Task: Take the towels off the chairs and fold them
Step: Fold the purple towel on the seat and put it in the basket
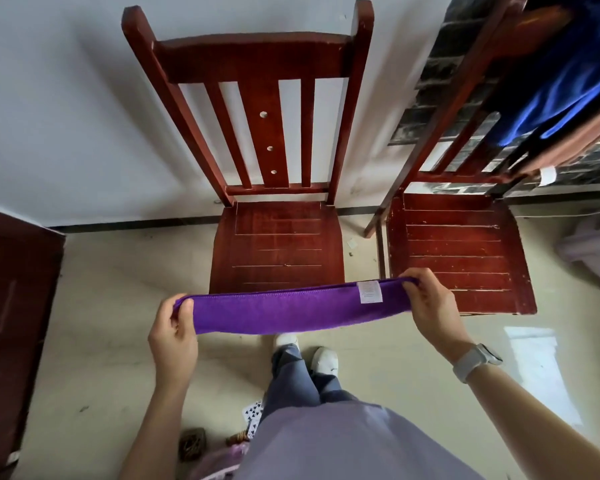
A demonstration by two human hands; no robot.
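Purple microfibre towel (291, 311) off near wooden chair (278, 244), folded to strip; our hands (174, 336) (430, 306) pinch its ends. Blue towel (565, 74) right of chair awaits.

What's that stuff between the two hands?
In the head view, a purple towel stretches between the left hand and right hand, each pinching one end; its white label sits near the right.

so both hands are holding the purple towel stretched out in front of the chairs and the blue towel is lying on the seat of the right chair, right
Not quite. The head view shows the blue towel draped over the back of the right chair, not lying on its seat, which holds nothing. The rest stands: the left hand and the right hand each pinch an end of the purple towel, stretched out in front of the chairs.
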